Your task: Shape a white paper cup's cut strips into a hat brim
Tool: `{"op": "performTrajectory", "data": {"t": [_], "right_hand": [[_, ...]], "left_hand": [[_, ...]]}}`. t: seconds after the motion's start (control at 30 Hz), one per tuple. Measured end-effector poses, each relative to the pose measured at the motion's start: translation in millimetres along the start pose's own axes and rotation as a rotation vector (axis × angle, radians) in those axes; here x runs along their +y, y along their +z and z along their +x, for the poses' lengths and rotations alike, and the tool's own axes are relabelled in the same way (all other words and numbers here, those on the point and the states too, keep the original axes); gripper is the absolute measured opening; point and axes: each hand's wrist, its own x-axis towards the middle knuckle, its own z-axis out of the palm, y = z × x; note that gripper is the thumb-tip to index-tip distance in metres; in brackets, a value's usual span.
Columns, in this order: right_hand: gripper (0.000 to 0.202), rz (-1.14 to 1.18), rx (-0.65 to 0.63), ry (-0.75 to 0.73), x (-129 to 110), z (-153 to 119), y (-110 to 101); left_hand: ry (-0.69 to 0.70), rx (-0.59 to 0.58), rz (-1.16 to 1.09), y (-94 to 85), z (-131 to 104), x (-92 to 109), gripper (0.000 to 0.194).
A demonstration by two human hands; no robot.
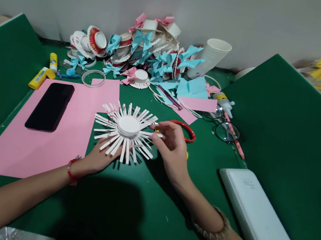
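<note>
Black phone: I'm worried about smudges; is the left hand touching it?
Apart: the head view shows pink paper and green table between the left hand and the black phone.

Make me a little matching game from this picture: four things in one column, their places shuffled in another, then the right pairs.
Things
1. Round white paper piece with radiating strips
2. Black rectangular phone
3. Stack of white tapered paper cups
4. Long white device with rounded corners

Places
A. On flat pink paper
B. Beside the green partition at picture right
C. Above the left hand, right hand at its edge
D. At the back, right of light-blue paper bows

Pairs: 1-C, 2-A, 3-D, 4-B
</note>
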Motion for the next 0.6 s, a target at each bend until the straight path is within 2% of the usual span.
{"op": "performTrajectory", "data": {"t": [0.1, 0.17, 0.2, 0.23, 0.27, 0.3, 0.33, 0.37, 0.43, 0.5, 0.53, 0.6], "right_hand": [[0.011, -0.174, 0.027, -0.098, -4, -1, 1], [0.003, -0.312, -0.021, -0.141, -5, -2, 1], [0.004, -0.370, -0.055, -0.160, -5, -2, 1], [0.006, -0.419, -0.090, -0.181, -5, -3, 1], [0.008, -0.463, -0.120, -0.207, -5, -3, 1], [0.009, -0.506, -0.145, -0.243, -4, -4, 1], [0.010, -0.549, -0.167, -0.294, -4, -4, 1], [0.010, -0.597, -0.190, -0.359, -3, -5, 1], [0.012, -0.703, -0.253, -0.504, -1, -6, 1], [0.019, -0.809, -0.333, -0.619, 0, -6, 2], [0.024, -0.859, -0.375, -0.655, 0, -7, 2], [0.035, -0.942, -0.452, -0.692, 1, -7, 3]], "left_hand": [[-0.148, -0.051, -0.237, -4.7, 2, 22, 0.040], [-0.574, -0.158, -0.776, -11.0, -7, 35, 0.033], [-0.711, -0.202, -0.942, -15.4, -14, 40, 0.032], [-0.773, -0.245, -1.043, -20.6, -21, 44, 0.029], [-0.778, -0.313, -1.067, -26.6, -30, 47, 0.025], [-0.726, -0.406, -1.000, -33.1, -37, 49, 0.024], [-0.603, -0.457, -0.855, -39.7, -43, 48, 0.024], [-0.447, -0.404, -0.658, -46.0, -46, 46, 0.023], [-0.082, -0.172, -0.218, -56.1, -46, 37, 0.019], [0.188, 0.001, 0.104, -60.7, -37, 22, 0.021], [0.293, 0.011, 0.182, -60.5, -32, 14, 0.024], [0.404, -0.074, 0.281, -56.0, -21, 1, 0.030]]}}
